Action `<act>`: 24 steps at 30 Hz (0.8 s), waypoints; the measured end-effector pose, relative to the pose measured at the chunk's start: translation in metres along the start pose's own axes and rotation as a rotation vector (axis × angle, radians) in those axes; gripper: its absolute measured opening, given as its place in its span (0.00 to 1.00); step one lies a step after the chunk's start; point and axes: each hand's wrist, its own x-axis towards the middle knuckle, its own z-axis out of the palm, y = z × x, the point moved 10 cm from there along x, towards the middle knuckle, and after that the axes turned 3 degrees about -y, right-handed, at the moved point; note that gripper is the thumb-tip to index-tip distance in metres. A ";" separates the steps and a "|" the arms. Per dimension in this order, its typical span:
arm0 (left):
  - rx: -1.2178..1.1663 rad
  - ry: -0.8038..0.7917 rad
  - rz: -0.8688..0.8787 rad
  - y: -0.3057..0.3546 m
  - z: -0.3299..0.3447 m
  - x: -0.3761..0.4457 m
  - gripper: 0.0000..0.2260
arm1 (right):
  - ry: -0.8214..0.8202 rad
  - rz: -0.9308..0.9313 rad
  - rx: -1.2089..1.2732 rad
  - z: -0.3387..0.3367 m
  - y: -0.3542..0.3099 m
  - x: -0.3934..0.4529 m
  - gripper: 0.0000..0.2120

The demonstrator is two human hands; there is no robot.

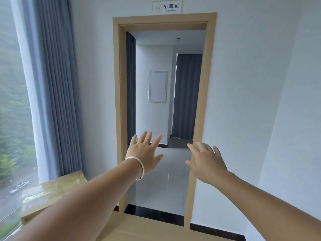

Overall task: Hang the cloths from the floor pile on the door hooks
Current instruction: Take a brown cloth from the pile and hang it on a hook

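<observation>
Both my arms reach forward toward an open doorway with a tan wooden frame (118, 101). My left hand (145, 151), with a silver bangle on the wrist, is held up with fingers spread and holds nothing. My right hand (206, 160) is also spread, palm down, and holds nothing. No cloth pile, door leaf or hooks show in this view. A sign (167, 6) sits above the frame.
Through the doorway lie a grey tiled floor (161, 192), a white wall panel (158, 86) and a grey curtain (187, 94). At my left are a window (12, 101), grey curtains (57, 87) and a taped cardboard box (50, 192). White walls flank the frame.
</observation>
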 end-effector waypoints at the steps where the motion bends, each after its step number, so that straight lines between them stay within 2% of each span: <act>1: 0.001 -0.004 -0.016 -0.013 0.009 0.008 0.31 | 0.014 -0.023 0.007 0.005 -0.009 0.017 0.28; 8: 0.082 -0.074 -0.200 -0.118 0.083 0.049 0.31 | 0.024 -0.199 0.062 0.060 -0.083 0.139 0.29; 14: 0.186 -0.169 -0.405 -0.220 0.121 0.063 0.31 | 0.049 -0.422 0.122 0.104 -0.166 0.241 0.29; 24: 0.306 -0.295 -0.762 -0.361 0.152 0.003 0.32 | -0.003 -0.794 0.265 0.152 -0.331 0.325 0.30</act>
